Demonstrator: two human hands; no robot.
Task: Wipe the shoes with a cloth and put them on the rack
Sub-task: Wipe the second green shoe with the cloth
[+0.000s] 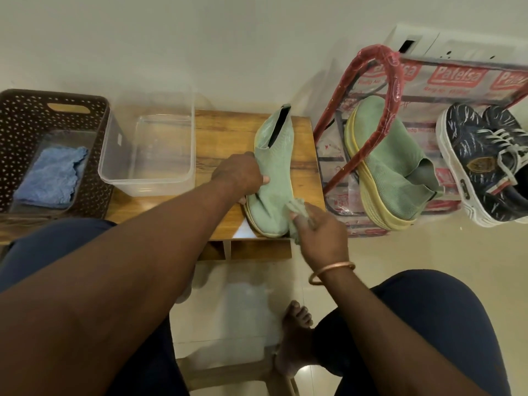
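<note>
Head view: the green knit shoe (pixel 271 178) is lying on the wooden table (pixel 217 132), its toe right at the near edge and its opening pointing away toward the wall. That edge is the main worry. The toe is sitting so close to it that a firm wipe pulled toward the person could drag the shoe over and onto the floor, if the steadying grip loosens. The soft knit upper is also likely to buckle under pressure, so the cloth (pixel 297 214) may skate over dirt rather than lift it. Later on, the rack (pixel 383 90) is looking slippery in its printed plastic wrapping, and it is already carrying the second green shoe (pixel 391 164) and a pair of dark blue sneakers (pixel 491 155) — a careless placement there could slide or knock a neighbour.

The left hand (pixel 243 175) is reaching in from the left across the table and gripping the shoe at mid-length, thumb lying on the upper and fingers wrapping the far side. The right hand (pixel 317 227), with a bangle (pixel 331 272) on its wrist, is pinching the bunched cloth between thumb and fingers and pressing it against the toe.

To the left, a clear plastic tub (pixel 148 155) is standing beside a brown basket (pixel 51 115) that is holding a blue cloth (pixel 54 172).
</note>
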